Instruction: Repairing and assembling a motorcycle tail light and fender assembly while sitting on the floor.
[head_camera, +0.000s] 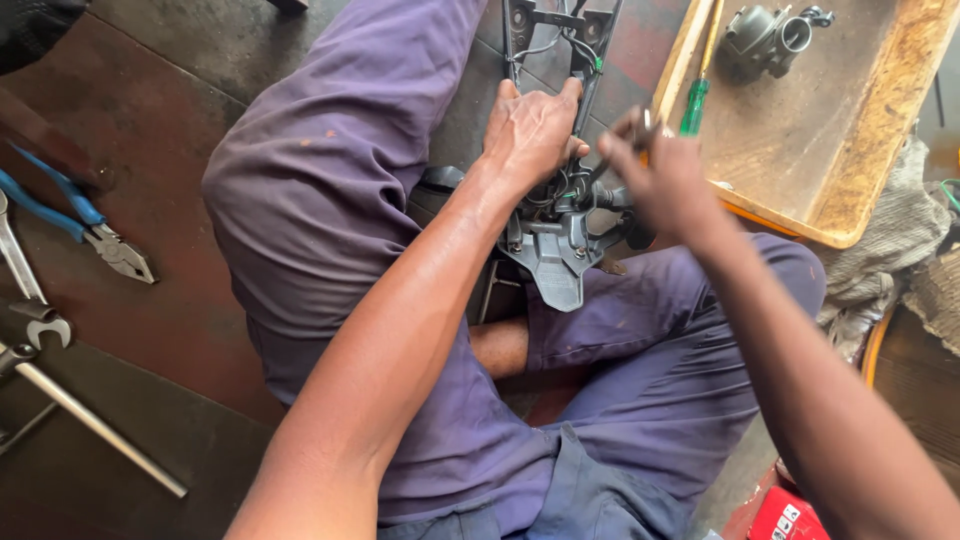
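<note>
The left hand (532, 128) has its grip closed over the black plastic frame (555, 245) resting between the person's knees. Just right of that grip, the right hand (665, 178) pinches a thin tool, blurred, against the frame's middle. Beyond it, a green-handled screwdriver (697, 100) lies on the wooden tray (870, 150).

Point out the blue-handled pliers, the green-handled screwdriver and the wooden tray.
blue-handled pliers (118, 252): head view, on the metal jaws, on the floor.
green-handled screwdriver (694, 106): head view, on the green handle, at the tray's edge.
wooden tray (880, 130): head view, on its right rim.
</note>
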